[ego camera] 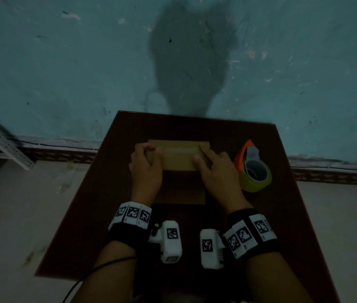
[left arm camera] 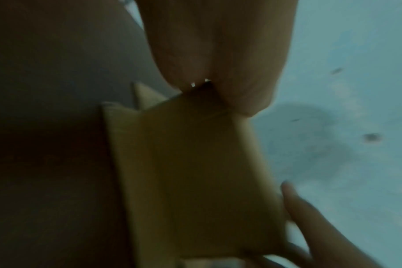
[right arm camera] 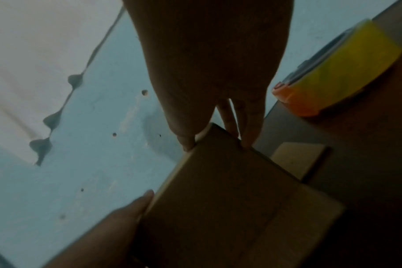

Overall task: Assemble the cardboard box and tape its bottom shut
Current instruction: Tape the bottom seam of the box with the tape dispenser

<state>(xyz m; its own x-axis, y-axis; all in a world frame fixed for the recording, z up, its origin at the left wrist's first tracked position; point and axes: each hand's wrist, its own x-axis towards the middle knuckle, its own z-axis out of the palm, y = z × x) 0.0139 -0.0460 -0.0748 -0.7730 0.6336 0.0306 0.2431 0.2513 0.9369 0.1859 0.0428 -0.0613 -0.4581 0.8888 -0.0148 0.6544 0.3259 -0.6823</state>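
Observation:
A brown cardboard box (ego camera: 178, 159) stands in the middle of a small dark red-brown table (ego camera: 99, 204), with a lower flap (ego camera: 182, 196) lying toward me. A pale seam line crosses its top face. My left hand (ego camera: 149, 153) grips the box's left end with curled fingers. My right hand (ego camera: 202, 155) holds the right end, thumb on top and fingers over the far edge. In the left wrist view the left hand (left arm camera: 215, 85) pinches a corner of the box (left arm camera: 195, 172). In the right wrist view the right hand's fingertips (right arm camera: 187, 145) clamp the box (right arm camera: 230, 199) at its corner.
An orange tape dispenser with a yellowish roll (ego camera: 254, 173) sits on the table right of the box, also the roll (right arm camera: 337, 72) in the right wrist view. A teal wall stands just behind the table. A white metal rail (ego camera: 2, 145) leans at the left. A black cable (ego camera: 99, 270) trails from my left wrist.

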